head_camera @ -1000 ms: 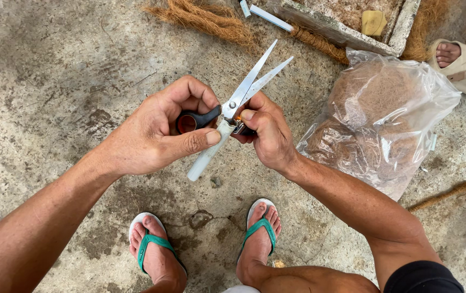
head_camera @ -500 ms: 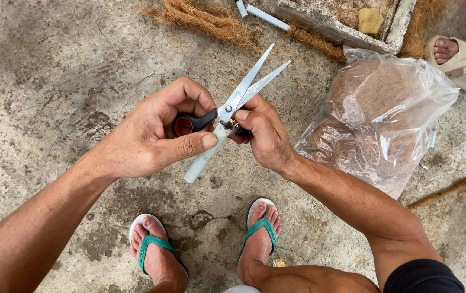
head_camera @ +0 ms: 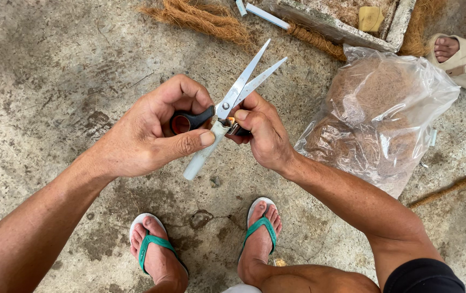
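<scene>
Nearest, at the bottom of the frame, two bare feet in green flip-flops (head_camera: 151,252) stand on a stained concrete floor (head_camera: 54,70). Both forearms reach up from the lower corners and meet at the centre.

At the centre left, the left hand (head_camera: 154,133) is closed in a grip around a pale plastic tube (head_camera: 203,154) and a pair of scissors (head_camera: 238,89). Its thumb presses along the tube, and its fingers curl around the scissors' dark handle. The tube slants from the lower left up toward the centre. The scissor blades are parted in a narrow V and point toward the upper right of the frame.

Just beside it, at the centre right, the right hand (head_camera: 262,133) is closed in a grip on a small lighter (head_camera: 238,129). A small orange flame (head_camera: 230,120) burns at the upper end of the tube, where the two hands nearly touch.

Farther off, at the right of the frame, a clear plastic bag (head_camera: 379,114) full of brown fibre lies on the floor. Near the upper right corner, another person's foot (head_camera: 460,51) shows in a beige sandal. Along the top edge lie loose bundles of brown fibre (head_camera: 200,19), two short pale tube pieces (head_camera: 265,15) and a shallow concrete tray (head_camera: 346,24) with a yellow block inside.
</scene>
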